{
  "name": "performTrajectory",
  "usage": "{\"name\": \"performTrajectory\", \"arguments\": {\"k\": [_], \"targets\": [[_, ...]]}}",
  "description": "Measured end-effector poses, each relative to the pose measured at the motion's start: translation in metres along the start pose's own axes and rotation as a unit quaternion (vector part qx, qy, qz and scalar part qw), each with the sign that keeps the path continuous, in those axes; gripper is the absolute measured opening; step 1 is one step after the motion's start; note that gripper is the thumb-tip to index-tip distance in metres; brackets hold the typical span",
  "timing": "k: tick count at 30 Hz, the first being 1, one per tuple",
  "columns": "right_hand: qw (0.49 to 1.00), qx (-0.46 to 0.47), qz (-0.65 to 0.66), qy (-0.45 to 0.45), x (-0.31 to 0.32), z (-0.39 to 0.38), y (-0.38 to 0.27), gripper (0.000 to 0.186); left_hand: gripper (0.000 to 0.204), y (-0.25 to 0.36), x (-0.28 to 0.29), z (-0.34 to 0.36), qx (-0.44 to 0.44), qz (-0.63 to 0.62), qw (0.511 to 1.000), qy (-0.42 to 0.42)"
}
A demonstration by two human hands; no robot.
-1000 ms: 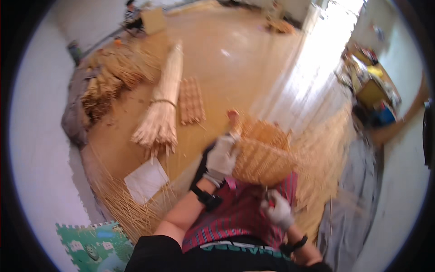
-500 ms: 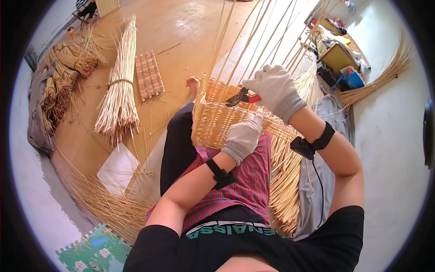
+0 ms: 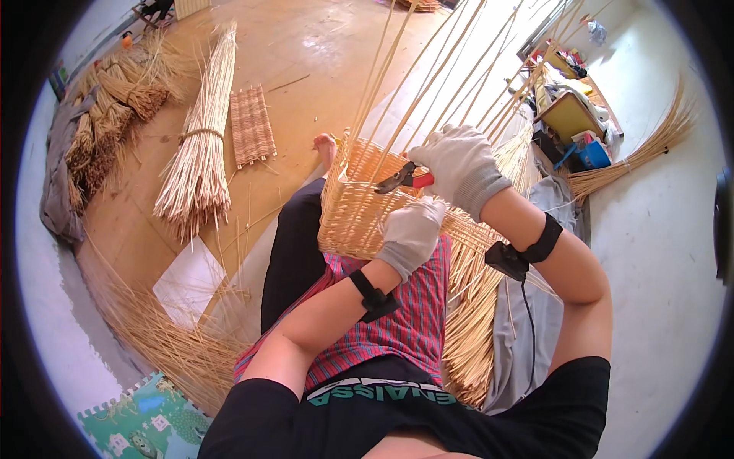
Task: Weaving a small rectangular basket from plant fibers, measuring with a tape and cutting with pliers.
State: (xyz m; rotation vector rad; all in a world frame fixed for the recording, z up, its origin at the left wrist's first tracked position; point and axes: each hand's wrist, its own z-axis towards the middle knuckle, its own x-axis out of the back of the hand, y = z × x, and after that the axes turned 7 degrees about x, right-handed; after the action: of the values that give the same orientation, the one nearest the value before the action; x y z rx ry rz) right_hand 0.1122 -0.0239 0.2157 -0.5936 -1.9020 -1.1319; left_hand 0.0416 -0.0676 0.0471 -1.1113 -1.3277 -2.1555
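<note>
A partly woven wicker basket (image 3: pixel 350 218) rests on my lap, with long upright canes (image 3: pixel 417 96) rising from its far side. My left hand (image 3: pixel 411 231), in a pale work glove, is closed on the basket's near wall close to the rim; its fingertips are partly hidden. In my gloved right hand (image 3: pixel 463 167) is a pair of pruning shears (image 3: pixel 399 180) with red handles. Their dark blades point left over the basket's opening, just above my left hand. Whether the blades touch a cane I cannot tell.
Loose canes (image 3: pixel 474 336) lie to my right on a grey cloth. A tied cane bundle (image 3: pixel 197 153) and a flat woven panel (image 3: pixel 252 126) lie on the floor to the left. More bundles (image 3: pixel 115 107) line the left wall. A cluttered shelf (image 3: pixel 577 118) stands at right.
My right hand and the shears have come slightly lower, nearer to my left hand. The basket has shifted a little left in the picture, and my left hand keeps its hold.
</note>
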Motion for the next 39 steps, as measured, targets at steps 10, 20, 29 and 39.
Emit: {"name": "performTrajectory", "arguments": {"k": [10, 20, 29, 39], "targets": [[0.998, 0.039, -0.036, 0.018, -0.008, 0.012, -0.006, 0.023, 0.019, 0.000, -0.012, 0.002, -0.014, 0.072, 0.997, 0.040], [0.984, 0.115, -0.079, 0.107, 0.004, -0.012, 0.025, 0.012, 0.025, 0.016, -0.022, -0.008, -0.071, 0.052, 0.993, 0.082], [0.992, 0.069, -0.093, 0.052, -0.013, -0.015, 0.021, 0.013, 0.024, 0.023, -0.030, 0.024, 0.029, 0.026, 0.998, -0.047], [0.992, 0.088, -0.030, 0.083, -0.024, -0.016, 0.020, 0.010, 0.018, 0.019, -0.030, 0.024, -0.007, -0.004, 0.999, 0.050]]}}
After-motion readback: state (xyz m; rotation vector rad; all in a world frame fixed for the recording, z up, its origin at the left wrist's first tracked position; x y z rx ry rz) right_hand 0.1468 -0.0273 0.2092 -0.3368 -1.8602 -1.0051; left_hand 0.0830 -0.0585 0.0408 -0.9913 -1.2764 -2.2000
